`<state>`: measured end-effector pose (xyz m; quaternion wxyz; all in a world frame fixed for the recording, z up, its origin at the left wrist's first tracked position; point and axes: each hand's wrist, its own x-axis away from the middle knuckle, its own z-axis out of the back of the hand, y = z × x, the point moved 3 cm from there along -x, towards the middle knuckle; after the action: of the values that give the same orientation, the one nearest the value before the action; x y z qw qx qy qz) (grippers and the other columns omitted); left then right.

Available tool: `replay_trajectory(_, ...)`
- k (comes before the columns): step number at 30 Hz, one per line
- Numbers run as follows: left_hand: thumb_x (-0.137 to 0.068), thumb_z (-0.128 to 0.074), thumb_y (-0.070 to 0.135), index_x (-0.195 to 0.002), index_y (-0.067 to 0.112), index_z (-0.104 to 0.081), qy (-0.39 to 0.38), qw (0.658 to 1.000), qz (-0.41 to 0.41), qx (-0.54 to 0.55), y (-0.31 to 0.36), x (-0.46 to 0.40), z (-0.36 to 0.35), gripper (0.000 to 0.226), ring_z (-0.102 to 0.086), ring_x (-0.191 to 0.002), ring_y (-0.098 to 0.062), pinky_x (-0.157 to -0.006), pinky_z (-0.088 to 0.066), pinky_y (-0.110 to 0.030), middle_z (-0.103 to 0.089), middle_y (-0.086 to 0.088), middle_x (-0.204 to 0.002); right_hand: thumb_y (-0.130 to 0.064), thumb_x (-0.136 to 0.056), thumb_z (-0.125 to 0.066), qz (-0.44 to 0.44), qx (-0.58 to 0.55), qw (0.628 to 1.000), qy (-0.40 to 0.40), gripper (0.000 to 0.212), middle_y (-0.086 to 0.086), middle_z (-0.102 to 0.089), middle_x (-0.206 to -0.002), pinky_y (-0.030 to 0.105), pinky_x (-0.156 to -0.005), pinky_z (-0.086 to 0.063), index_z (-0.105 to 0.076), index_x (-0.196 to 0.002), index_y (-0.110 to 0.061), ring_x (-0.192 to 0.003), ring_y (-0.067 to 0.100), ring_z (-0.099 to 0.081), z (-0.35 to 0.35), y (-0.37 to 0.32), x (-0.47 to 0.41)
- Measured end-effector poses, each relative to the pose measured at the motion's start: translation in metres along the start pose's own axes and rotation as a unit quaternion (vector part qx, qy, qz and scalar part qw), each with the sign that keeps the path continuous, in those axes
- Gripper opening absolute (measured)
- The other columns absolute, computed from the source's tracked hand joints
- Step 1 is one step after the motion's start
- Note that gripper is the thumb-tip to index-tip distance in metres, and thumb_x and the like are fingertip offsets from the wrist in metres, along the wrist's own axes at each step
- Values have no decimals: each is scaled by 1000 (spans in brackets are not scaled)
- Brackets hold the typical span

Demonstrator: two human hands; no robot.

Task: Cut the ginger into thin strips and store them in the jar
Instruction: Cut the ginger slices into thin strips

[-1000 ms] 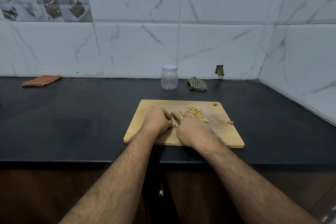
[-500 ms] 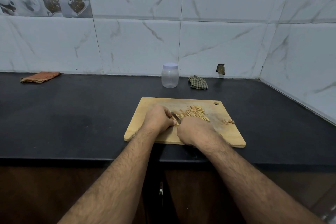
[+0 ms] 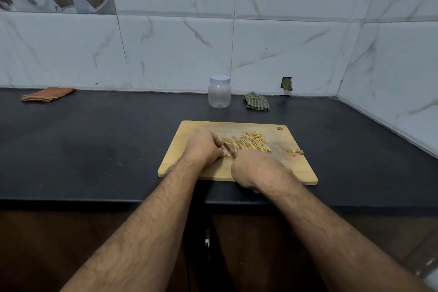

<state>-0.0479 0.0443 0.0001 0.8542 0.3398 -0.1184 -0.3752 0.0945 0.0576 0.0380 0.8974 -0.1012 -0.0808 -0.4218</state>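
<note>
While left hand (image 3: 204, 147) pins ginger on wooden cutting board (image 3: 180, 161), right hand (image 3: 254, 168) clamps knife (image 3: 229, 149); ginger strips (image 3: 253, 143) beside blade; lidded jar (image 3: 219, 91) behind.

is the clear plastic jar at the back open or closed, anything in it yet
Closed and empty: the clear plastic jar stands upright with its white lid on, and nothing shows through its walls.
</note>
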Motion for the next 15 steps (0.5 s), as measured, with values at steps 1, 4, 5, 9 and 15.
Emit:
replay_trajectory(1,-79,-81,23,-92,21,-71,-1,1000,0,-1,0,-1,0,16,-60,-87,-12,-74,-43,-23,-67,7,-90,-14,-96,-47,0,2,1000,0,29,8,-58,-95,39,-82,-58,-58,-123,-10,-87,26,-64,0,2,1)
replay_trajectory(4,-79,-81,24,-93,20,-73,1,1000,1,-2,-2,-1,-1,17,-62,-88,-12,-73,-43,-24,-69,6,-92,-14,-96,-47,1,7,1000,-3,34,10,-60,-105,40,-85,-57,-56,-128,-11,-93,27,-65,-1,5,8)
replay_trajectory(5,-79,-81,24,-93,20,-73,2,1000,1,-2,-1,-1,-1,17,-62,-88,-12,-72,-43,-24,-69,6,-92,-14,-96,-47,4,7,1000,-2,34,10,-60,-107,41,-85,-57,-55,-129,-12,-93,27,-64,-2,7,10)
replay_trajectory(9,-80,-80,24,-93,21,-72,0,1000,0,-1,0,0,0,16,-60,-89,-11,-73,-42,-23,-66,8,-90,-18,-98,-45,13,2,1000,0,32,8,-63,-113,40,-87,-55,-59,-126,-12,-97,24,-62,-7,15,17)
replay_trajectory(15,-79,-81,26,-99,21,-72,5,1000,-3,-7,-1,0,0,23,-61,-94,-13,-77,-44,-24,-66,6,-96,-18,-99,-45,5,-21,1000,2,29,8,-62,-117,41,-88,-53,-57,-125,-14,-101,25,-60,-14,22,25)
